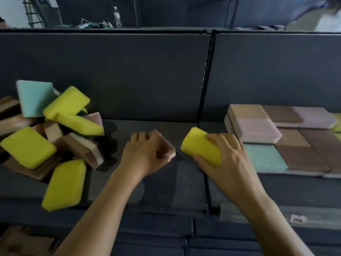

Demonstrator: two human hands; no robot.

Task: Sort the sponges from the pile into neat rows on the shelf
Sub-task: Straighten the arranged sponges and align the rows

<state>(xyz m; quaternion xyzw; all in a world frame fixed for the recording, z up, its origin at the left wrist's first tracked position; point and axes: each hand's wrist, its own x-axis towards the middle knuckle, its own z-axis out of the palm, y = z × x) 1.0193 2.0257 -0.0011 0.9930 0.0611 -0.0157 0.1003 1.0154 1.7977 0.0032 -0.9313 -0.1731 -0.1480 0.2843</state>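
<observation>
A loose pile of sponges, yellow, brown, pink and one teal, lies on the left of the dark shelf. In the middle, my left hand grips a brown sponge just above the shelf. To its right my right hand grips a yellow sponge, fingers curled over its top. On the right, sorted sponges lie flat in rows: brown, pink, a teal one, and yellow ones at the far right edge.
A dark back panel rises behind the shelf, with a vertical post between its two sections. A clear bottle stands on a further shelf behind. A price label sits on the shelf's front rail.
</observation>
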